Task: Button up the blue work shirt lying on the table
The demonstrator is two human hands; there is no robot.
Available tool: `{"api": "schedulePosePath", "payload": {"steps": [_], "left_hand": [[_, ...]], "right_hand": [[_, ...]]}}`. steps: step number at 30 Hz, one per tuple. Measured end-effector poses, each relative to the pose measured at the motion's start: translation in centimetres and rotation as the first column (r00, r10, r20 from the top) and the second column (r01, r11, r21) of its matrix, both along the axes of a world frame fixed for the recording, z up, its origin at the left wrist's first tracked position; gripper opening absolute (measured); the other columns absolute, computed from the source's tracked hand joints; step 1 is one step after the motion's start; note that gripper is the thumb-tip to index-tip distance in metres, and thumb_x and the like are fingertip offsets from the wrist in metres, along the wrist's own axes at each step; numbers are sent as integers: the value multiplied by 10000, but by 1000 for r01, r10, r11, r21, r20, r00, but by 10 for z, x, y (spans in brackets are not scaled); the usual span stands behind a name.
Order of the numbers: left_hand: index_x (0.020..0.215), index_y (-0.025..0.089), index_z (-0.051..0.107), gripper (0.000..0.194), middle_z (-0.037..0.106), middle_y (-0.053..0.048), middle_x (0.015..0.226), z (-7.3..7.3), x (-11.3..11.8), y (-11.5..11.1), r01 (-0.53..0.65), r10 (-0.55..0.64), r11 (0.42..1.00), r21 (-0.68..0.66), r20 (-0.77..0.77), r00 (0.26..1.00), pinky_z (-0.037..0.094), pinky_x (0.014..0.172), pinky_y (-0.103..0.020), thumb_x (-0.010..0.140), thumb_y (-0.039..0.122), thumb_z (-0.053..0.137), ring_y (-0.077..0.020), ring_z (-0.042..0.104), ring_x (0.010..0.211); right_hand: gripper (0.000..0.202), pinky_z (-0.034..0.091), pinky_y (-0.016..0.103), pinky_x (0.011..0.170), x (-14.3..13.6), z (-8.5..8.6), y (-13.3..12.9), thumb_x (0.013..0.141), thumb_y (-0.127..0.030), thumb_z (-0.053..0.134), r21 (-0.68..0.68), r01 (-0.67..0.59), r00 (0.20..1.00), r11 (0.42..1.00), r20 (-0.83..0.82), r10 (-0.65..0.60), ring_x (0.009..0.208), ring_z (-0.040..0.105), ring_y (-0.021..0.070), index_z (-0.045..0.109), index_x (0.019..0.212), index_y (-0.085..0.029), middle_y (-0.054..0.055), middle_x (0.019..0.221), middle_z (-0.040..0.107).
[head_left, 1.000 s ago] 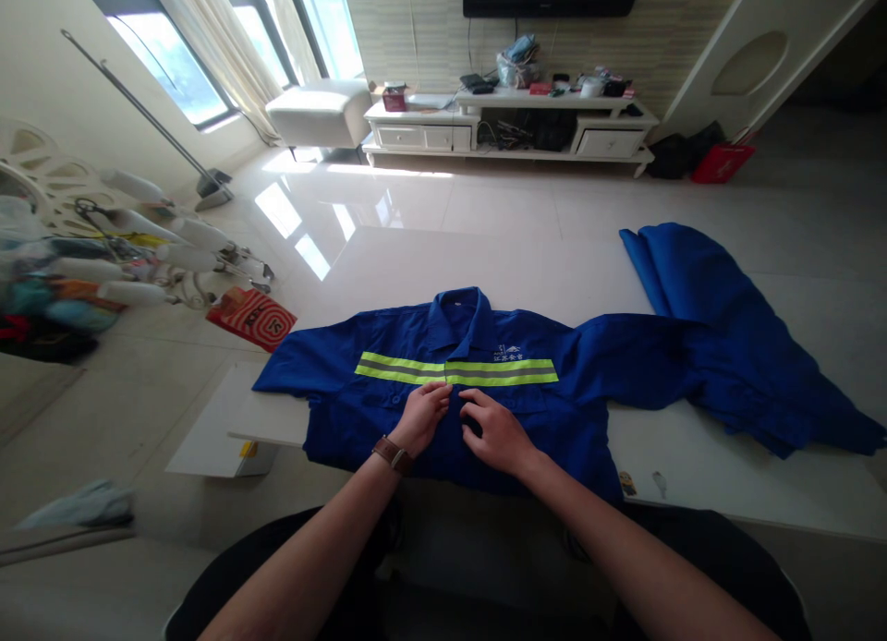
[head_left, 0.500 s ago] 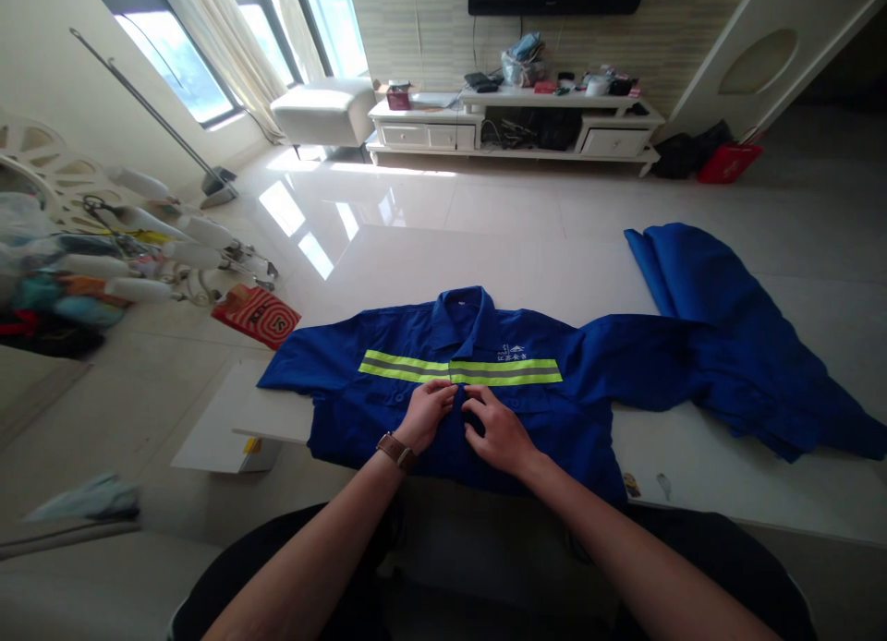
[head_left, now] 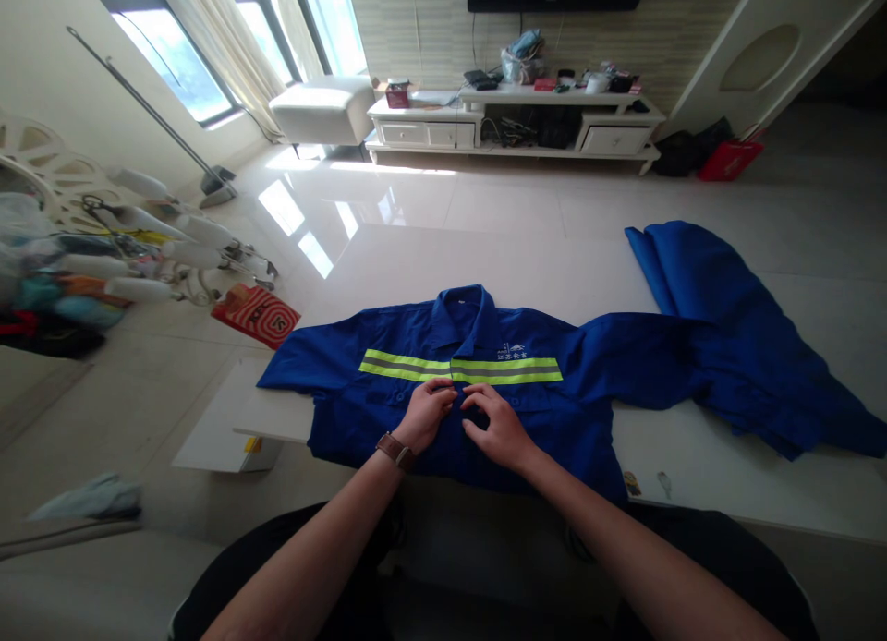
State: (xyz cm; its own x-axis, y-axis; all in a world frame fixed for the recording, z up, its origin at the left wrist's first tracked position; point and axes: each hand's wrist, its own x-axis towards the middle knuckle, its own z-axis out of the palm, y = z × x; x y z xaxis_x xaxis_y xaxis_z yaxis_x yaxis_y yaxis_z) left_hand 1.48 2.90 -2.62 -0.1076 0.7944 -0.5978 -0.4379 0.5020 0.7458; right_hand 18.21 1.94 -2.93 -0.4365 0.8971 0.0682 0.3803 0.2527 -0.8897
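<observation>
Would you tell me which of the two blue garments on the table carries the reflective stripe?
The blue shirt under both hands, spread flat; the crumpled blue garment to its right shows no stripe.

White printing is seen on the chest of the blue work shirt (head_left: 443,382), just above the right end of the reflective stripe (head_left: 461,369): a small peaked emblem over one line of characters, too small and blurred to be read. A large white sign, shaped like a squared letter or logo, is printed on the red bag (head_left: 256,314) lying on the floor to the left; it cannot be made out for certain. A small label is sewn inside the shirt's collar (head_left: 457,301), but nothing on it can be read. No other text or number is legible.
</observation>
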Motion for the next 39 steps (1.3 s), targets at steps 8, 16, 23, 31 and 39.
{"api": "schedulePosePath", "payload": {"steps": [8,16,23,31,39], "left_hand": [[959,161,584,414,619,23,673,0,0,2,29,-30,999,-21,-15,999,418,611,-217,577,108,735,-104,573,624],[1078,178,556,351,599,-30,872,-10,-8,3,303,-247,953,24,-516,820,475,686,-279,742,176,657,-159,597,759],[1375,268,544,555,472,-143,1434,19,-10,-11,610,-153,781,-136,-988,-25,443,1035,-555,831,158,562,-352,433,1336],[1503,395,450,578,233,-20,1685,23,-18,-13,560,-543,658,-503,-832,-109,238,1010,-881,926,407,481,-587,76,1486],[1587,486,163,624,75,58,1712,-16,-26,4,588,-421,692,-419,-896,-142,46,1015,-922,988,543,329,-482,-187,1515]], "right_hand": [[236,507,393,1003,-1,-2,-3,801,-157,630,5,55,998,998,3,-55,1205,583,231,645,1019,-246,65,1303,538],[244,502,378,1014,0,-1,-3,817,-151,595,30,11,996,999,85,-14,1250,566,232,623,1042,-242,59,1366,535],[225,481,389,1031,7,12,5,859,-165,539,193,65,940,979,319,-125,1181,566,235,641,1052,-218,88,1221,620],[574,197,714,1143,26,-10,8,978,-420,447,34,-26,653,999,758,-9,1548,57,386,377,1547,-403,-19,1679,226],[588,121,683,1177,33,-32,37,1026,-545,311,96,-46,582,994,811,-52,1565,-50,313,163,1593,-491,-78,1706,45]]}}
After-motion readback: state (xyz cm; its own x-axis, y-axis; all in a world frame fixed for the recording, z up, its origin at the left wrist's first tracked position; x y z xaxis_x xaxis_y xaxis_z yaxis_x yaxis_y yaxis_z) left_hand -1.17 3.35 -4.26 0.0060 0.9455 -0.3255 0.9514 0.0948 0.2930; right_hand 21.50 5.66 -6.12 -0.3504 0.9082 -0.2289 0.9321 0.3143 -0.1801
